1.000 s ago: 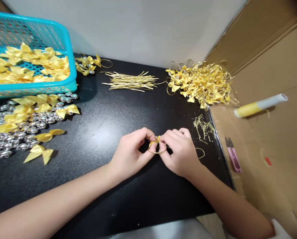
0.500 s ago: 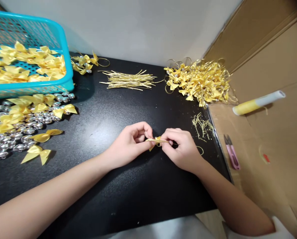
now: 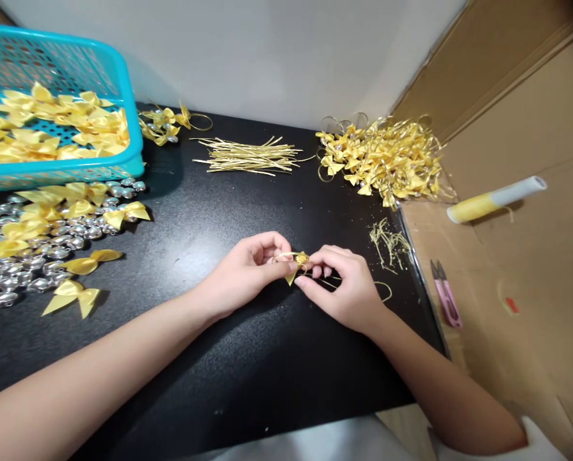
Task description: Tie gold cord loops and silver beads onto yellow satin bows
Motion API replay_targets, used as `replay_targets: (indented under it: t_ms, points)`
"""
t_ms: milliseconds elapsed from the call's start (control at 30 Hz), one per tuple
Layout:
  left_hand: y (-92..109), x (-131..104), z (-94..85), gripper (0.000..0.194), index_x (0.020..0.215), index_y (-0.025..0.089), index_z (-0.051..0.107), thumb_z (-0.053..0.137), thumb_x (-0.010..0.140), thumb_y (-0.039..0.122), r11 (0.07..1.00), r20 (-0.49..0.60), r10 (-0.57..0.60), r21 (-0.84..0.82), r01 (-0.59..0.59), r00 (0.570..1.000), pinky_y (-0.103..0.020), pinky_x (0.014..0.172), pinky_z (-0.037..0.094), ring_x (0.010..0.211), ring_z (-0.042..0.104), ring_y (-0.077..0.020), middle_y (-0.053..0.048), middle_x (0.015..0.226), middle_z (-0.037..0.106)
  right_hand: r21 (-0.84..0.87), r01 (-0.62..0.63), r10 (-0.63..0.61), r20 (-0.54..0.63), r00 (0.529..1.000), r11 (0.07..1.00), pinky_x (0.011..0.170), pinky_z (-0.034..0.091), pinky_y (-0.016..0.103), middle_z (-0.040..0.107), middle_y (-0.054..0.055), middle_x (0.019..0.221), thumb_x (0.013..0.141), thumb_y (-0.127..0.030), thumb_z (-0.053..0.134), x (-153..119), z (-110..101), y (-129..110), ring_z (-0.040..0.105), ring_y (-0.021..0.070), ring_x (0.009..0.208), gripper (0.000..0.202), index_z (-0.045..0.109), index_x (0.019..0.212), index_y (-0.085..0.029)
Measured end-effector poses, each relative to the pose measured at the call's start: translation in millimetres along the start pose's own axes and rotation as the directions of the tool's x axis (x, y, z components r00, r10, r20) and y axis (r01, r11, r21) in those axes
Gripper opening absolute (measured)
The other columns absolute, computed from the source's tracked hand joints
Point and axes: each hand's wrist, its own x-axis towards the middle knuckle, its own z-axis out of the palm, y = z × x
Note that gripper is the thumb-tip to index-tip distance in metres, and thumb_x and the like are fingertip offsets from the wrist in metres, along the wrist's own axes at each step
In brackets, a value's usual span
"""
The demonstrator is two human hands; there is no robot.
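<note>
bow (image 3: 303, 258) pinched in the left hand (image 3: 250, 272) could slip if that grip slackens; i can't tell whether the right hand (image 3: 347, 286) grasps the cord (image 3: 390, 292).

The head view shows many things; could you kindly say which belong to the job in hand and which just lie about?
Likely belong:
held bow
loose bows
turquoise basket
silver beads
gold strands
looped bows
pink snips

Likely just lying about:
strand clippings
yellow-and-white tube
red scrap
</note>
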Motion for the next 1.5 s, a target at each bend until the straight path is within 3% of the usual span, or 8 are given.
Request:
replay_targets:
  t_ms: [367, 667, 900, 1133, 1233, 1300, 1400, 1500]
  points:
    - [-1, 0, -1.3, 0.011, 0.079, 0.019, 0.077, 0.069, 0.076, 0.025, 0.994, -0.051, 0.036, 0.103, -0.031, 0.998, -0.021, 0.050, 0.033, 0.054, 0.048, -0.0089, -0.001, 0.070, 0.070, 0.135, 0.183, -0.200, 0.123, 0.972, 0.974, 0.074, 0.040, 0.030, 0.055, 0.000, 0.072, 0.089, -0.013, 0.052, -2, -7, -2, 0.049, 0.0132, 0.073, 0.018, 0.051, 0.072, -0.019]
    - [3, 2, -8.3, 0.026, 0.084, 0.016, 0.078, 0.065, 0.081, 0.038, 0.921, -0.049, 0.134, 0.375, -0.106, 0.990, -0.023, 0.057, 0.039, 0.063, 0.053, -0.0133, -0.003, 0.070, 0.065, 0.558, -0.299, 0.077, 0.386, 0.919, 0.774, 0.063, 0.043, 0.024, 0.054, -0.001, 0.070, 0.093, -0.032, 0.051, -2, -28, -2, 0.050, 0.0102, 0.064, 0.020, 0.052, 0.078, -0.019]
    - [9, 7, -25.8, 0.029, 0.097, 0.020, 0.078, 0.064, 0.080, 0.039, 0.802, -0.046, 0.149, 0.590, -0.093, 0.988, -0.024, 0.050, 0.035, 0.054, 0.052, -0.0137, -0.003, 0.073, 0.071, 0.298, -0.293, 0.181, 0.349, 0.919, 0.908, 0.050, 0.028, 0.020, 0.042, -0.005, 0.060, 0.088, -0.027, 0.055, -1, -35, -3, 0.036, 0.0067, 0.055, 0.017, 0.054, 0.073, -0.018]
    - [28, 8, -45.0, 0.023, 0.091, 0.021, 0.073, 0.065, 0.079, 0.040, 0.622, -0.105, 0.209, 0.781, -0.050, 0.972, -0.025, 0.054, 0.037, 0.056, 0.052, -0.0143, -0.002, 0.077, 0.069, 0.225, -0.159, 0.094, 0.275, 0.957, 0.961, 0.047, 0.024, 0.020, 0.036, -0.007, 0.057, 0.088, -0.022, 0.055, -2, -29, -5, 0.031, 0.0051, 0.051, 0.014, 0.056, 0.074, -0.017]
    - [40, 1, -49.2, 0.028, 0.101, 0.021, 0.070, 0.070, 0.076, 0.034, 0.548, -0.170, 0.417, 0.831, -0.098, 0.893, -0.026, 0.060, 0.038, 0.060, 0.050, -0.0145, -0.003, 0.082, 0.064, 0.206, -0.127, 0.069, 0.266, 0.961, 0.970, 0.049, 0.026, 0.020, 0.036, -0.007, 0.057, 0.088, -0.022, 0.056, -3, -28, -4, 0.032, 0.0051, 0.051, 0.014, 0.056, 0.074, -0.017]
    - [48, -7, -45.5, 0.029, 0.103, 0.020, 0.070, 0.073, 0.075, 0.028, 0.424, -0.045, 0.601, 0.865, -0.270, 0.798, -0.027, 0.069, 0.041, 0.073, 0.052, -0.0163, -0.005, 0.094, 0.062, 0.193, -0.115, 0.062, 0.260, 0.964, 0.974, 0.049, 0.027, 0.020, 0.037, -0.007, 0.057, 0.088, -0.021, 0.055, -4, -28, -3, 0.033, 0.0052, 0.052, 0.014, 0.056, 0.074, -0.017]
    - [52, -12, -32.6, 0.015, 0.094, 0.023, 0.073, 0.068, 0.081, 0.028, 0.416, 0.313, 0.453, 0.754, -0.509, 0.835, -0.026, 0.078, 0.044, 0.088, 0.059, -0.0198, -0.005, 0.099, 0.063, 0.175, -0.089, 0.041, 0.259, 0.965, 0.980, 0.050, 0.029, 0.019, 0.038, -0.007, 0.058, 0.087, -0.019, 0.056, -4, -27, -3, 0.034, 0.0050, 0.052, 0.014, 0.057, 0.074, -0.017]
    - [43, -5, -19.6, 0.028, 0.112, 0.022, 0.068, 0.065, 0.084, 0.022, 0.490, 0.408, 0.359, 0.683, -0.542, 0.839, -0.028, 0.085, 0.046, 0.097, 0.061, -0.0204, -0.007, 0.112, 0.064, 0.167, -0.018, -0.025, 0.253, 0.967, 0.986, 0.050, 0.029, 0.019, 0.040, -0.007, 0.059, 0.088, -0.018, 0.056, -3, -27, -3, 0.035, 0.0046, 0.052, 0.012, 0.059, 0.076, -0.016]
